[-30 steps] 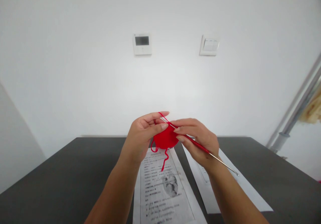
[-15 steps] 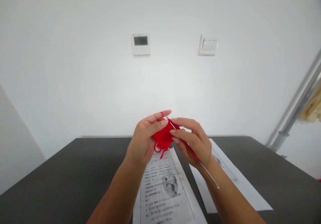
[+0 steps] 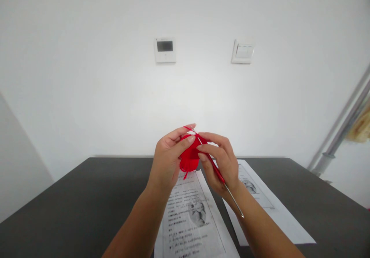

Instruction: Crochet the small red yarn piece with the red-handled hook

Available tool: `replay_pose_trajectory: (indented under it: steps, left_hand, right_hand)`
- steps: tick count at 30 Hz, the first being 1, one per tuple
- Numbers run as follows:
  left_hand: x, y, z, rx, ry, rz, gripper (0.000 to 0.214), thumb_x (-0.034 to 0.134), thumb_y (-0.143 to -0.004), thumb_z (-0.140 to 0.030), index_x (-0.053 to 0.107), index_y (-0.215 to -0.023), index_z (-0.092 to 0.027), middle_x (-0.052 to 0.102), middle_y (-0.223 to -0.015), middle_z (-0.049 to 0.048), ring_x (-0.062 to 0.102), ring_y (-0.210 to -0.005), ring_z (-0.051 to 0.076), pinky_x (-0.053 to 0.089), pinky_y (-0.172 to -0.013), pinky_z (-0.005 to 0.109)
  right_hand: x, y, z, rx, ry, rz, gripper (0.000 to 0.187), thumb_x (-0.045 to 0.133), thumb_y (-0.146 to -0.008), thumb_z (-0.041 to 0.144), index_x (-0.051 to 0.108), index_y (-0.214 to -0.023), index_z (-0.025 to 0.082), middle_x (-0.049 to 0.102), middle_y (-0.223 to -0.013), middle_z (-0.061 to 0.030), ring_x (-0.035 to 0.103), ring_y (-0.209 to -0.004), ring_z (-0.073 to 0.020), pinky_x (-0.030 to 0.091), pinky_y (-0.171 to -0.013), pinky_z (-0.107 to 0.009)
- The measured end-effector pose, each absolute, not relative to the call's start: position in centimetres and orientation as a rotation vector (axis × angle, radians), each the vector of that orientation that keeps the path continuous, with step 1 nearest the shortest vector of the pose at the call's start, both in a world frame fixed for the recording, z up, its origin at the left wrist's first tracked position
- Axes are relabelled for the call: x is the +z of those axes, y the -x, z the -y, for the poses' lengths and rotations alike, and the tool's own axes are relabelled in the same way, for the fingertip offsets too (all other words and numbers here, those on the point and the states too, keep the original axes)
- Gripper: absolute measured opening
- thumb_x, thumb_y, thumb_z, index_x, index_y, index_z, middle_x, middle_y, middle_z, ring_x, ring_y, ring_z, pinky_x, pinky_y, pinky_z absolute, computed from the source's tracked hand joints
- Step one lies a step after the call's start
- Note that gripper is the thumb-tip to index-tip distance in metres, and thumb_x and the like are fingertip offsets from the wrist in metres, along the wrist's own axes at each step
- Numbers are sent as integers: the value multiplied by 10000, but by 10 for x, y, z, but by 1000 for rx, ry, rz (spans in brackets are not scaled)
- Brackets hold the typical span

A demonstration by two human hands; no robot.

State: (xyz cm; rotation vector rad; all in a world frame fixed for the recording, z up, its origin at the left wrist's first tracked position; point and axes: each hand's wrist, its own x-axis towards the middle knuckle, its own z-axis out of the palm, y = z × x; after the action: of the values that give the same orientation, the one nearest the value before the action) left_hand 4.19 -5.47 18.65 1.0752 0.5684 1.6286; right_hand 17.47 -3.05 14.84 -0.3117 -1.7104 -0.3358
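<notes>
My left hand (image 3: pixel 167 159) pinches a small red crocheted piece (image 3: pixel 189 158) between thumb and fingers, with red yarn looped over the raised index finger. My right hand (image 3: pixel 221 161) grips a thin crochet hook (image 3: pixel 219 177) with a red handle and metal shaft. Its tip pokes into the top of the red piece, and its metal tail runs down past my wrist. Both hands are held up above the dark table (image 3: pixel 72 208), close together and touching the red work.
Two printed paper sheets lie on the table, one (image 3: pixel 192 219) under my hands and one (image 3: pixel 266 208) to the right. A wall panel (image 3: pixel 165 50) and light switch (image 3: pixel 243 52) hang on the white wall. A metal pole (image 3: pixel 341 134) leans at the right.
My right hand has turned its wrist so the hook stands steeper and closer to my forearm. Both hands lifted slightly, and the dangling yarn tail got shorter.
</notes>
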Motion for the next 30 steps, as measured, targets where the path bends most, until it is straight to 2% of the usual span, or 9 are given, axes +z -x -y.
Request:
replay_pose_trajectory:
  steps: [6, 16, 30]
  left_hand:
    - [183, -43, 53, 1697, -1118, -582, 344, 829, -633, -231, 756, -963, -173, 680, -675, -12, 626, -615, 95, 509, -593, 191]
    - [175, -42, 50, 1765, -1206, -671, 356, 791, -696, -249, 747, -1043, -184, 711, -788, 11, 644, -700, 115, 522, -650, 215]
    - [175, -40, 50, 1805, -1353, -783, 343, 746, -744, -270, 742, -1080, -200, 635, -770, -7, 578, -670, 94, 501, -628, 209]
  right_hand:
    - [149, -174, 32, -278, 317, 1700, 264, 555, -877, 65, 592, -1098, 205, 619, -1188, -126, 629, -1041, -212, 564, -848, -389]
    - [153, -175, 35, -241, 301, 1712, 267, 554, -871, 32, 594, -1088, 181, 629, -1162, -132, 620, -1058, -203, 548, -877, -375]
    - [156, -177, 36, -193, 274, 1735, 246, 553, -871, 31, 608, -1061, 176, 646, -1117, -129, 636, -1022, -200, 553, -861, -368]
